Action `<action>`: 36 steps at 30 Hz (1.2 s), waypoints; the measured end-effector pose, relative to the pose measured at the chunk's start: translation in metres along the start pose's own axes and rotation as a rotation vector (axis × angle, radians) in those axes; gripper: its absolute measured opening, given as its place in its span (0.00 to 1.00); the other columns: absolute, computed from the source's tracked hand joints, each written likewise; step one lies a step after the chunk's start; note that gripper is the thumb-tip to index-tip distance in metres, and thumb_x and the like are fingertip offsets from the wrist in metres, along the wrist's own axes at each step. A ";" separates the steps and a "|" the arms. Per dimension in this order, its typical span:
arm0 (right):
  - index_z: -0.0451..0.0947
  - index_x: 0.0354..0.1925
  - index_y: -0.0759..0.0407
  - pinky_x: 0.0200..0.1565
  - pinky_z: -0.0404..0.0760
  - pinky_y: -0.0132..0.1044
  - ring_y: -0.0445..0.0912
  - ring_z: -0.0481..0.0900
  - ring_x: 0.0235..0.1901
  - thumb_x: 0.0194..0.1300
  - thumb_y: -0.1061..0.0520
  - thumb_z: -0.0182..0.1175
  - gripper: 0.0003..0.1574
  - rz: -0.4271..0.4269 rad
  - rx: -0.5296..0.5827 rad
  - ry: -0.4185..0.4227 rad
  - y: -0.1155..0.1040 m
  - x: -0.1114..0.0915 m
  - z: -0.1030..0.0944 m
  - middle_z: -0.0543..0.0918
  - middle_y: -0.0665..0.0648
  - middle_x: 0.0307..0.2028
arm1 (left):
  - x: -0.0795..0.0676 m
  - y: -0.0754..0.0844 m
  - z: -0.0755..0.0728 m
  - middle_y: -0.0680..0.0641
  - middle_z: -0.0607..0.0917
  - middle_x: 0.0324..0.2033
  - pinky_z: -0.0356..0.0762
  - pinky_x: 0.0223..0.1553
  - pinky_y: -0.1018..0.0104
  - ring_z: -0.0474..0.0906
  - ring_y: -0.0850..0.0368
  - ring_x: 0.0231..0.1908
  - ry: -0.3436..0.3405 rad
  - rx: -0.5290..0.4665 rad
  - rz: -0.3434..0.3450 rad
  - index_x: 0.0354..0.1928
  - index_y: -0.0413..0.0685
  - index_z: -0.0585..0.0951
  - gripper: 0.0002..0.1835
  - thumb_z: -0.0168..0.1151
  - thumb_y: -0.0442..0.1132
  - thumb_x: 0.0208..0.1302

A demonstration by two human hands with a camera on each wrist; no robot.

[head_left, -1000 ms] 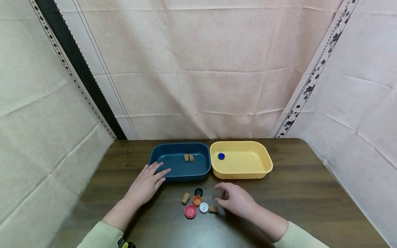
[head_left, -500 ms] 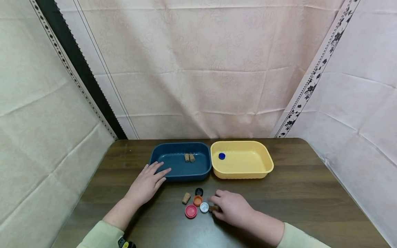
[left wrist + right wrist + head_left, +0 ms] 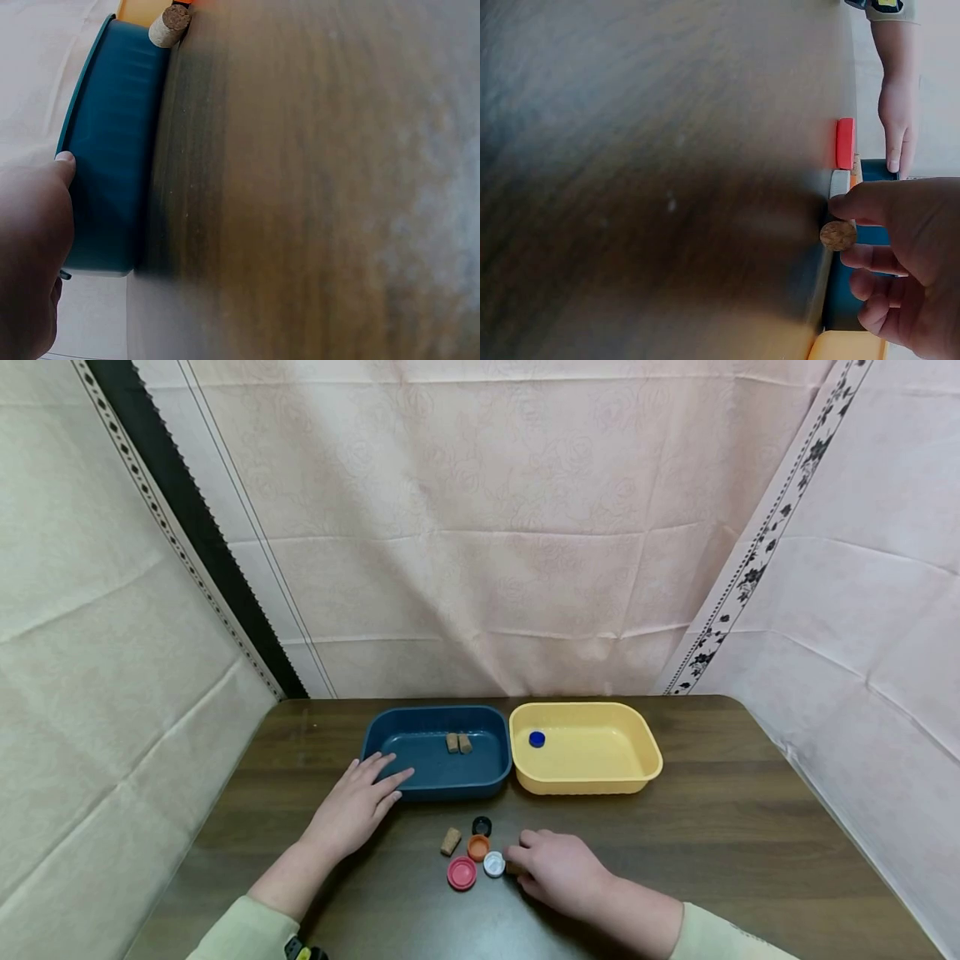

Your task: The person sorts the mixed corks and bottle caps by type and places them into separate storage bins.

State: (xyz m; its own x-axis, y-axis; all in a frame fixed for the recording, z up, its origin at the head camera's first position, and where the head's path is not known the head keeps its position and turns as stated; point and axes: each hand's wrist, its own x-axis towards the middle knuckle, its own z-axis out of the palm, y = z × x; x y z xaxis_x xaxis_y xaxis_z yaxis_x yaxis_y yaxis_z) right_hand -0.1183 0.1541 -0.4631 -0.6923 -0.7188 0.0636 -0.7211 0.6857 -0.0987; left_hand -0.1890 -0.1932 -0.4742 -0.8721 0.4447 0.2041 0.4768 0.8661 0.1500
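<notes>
My right hand is low over the table and pinches a cork between thumb and fingers; the head view mostly hides this cork. Straight-fingered, my left hand rests on the near left rim of the blue tray. Two corks lie inside that tray. On the table between my hands are another cork, a black cap, an orange cap, a red cap and a white cap. The white cap is right beside my right fingertips.
A yellow tray stands against the blue tray's right side, with a blue cap in its left part. Behind the wooden table hangs a pale cloth, and cloth also flanks both sides.
My right hand has come down and left onto the cork beside the white cap, its fingers closing around it. The left hand has stayed on the blue tray.
</notes>
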 end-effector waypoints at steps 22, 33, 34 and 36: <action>0.81 0.42 0.44 0.24 0.71 0.32 0.38 0.68 0.25 0.60 0.51 0.69 0.11 -0.015 -0.051 0.001 0.002 0.000 0.001 0.70 0.43 0.27 | 0.000 0.000 0.000 0.44 0.67 0.71 0.48 0.72 0.40 0.55 0.43 0.73 0.004 -0.011 -0.013 0.69 0.65 0.73 0.23 0.55 0.51 0.74; 0.82 0.48 0.44 0.27 0.75 0.29 0.34 0.70 0.27 0.62 0.51 0.69 0.15 0.091 0.123 0.038 0.005 -0.001 -0.012 0.73 0.41 0.31 | -0.001 -0.001 0.001 0.44 0.67 0.71 0.48 0.72 0.40 0.54 0.43 0.74 -0.001 0.001 -0.007 0.70 0.65 0.72 0.24 0.55 0.51 0.74; 0.82 0.49 0.45 0.28 0.76 0.29 0.34 0.70 0.27 0.62 0.50 0.69 0.16 0.106 0.149 0.035 0.006 -0.001 -0.013 0.74 0.41 0.32 | -0.001 -0.001 0.001 0.44 0.67 0.71 0.48 0.72 0.40 0.54 0.43 0.73 -0.001 0.001 -0.006 0.70 0.65 0.72 0.24 0.55 0.51 0.74; 0.82 0.51 0.45 0.30 0.78 0.30 0.33 0.71 0.28 0.63 0.50 0.68 0.17 0.126 0.182 0.031 0.007 0.000 -0.016 0.76 0.41 0.34 | 0.000 -0.001 0.002 0.44 0.67 0.71 0.49 0.72 0.40 0.55 0.43 0.73 0.002 0.003 -0.001 0.70 0.65 0.72 0.24 0.55 0.51 0.74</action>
State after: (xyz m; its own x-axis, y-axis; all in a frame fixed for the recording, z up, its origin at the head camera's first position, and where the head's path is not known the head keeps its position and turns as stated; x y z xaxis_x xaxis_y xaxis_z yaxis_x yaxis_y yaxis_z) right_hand -0.1235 0.1610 -0.4475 -0.7793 -0.6228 0.0693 -0.6137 0.7363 -0.2851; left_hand -0.1896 -0.1942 -0.4761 -0.8723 0.4437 0.2056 0.4758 0.8672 0.1468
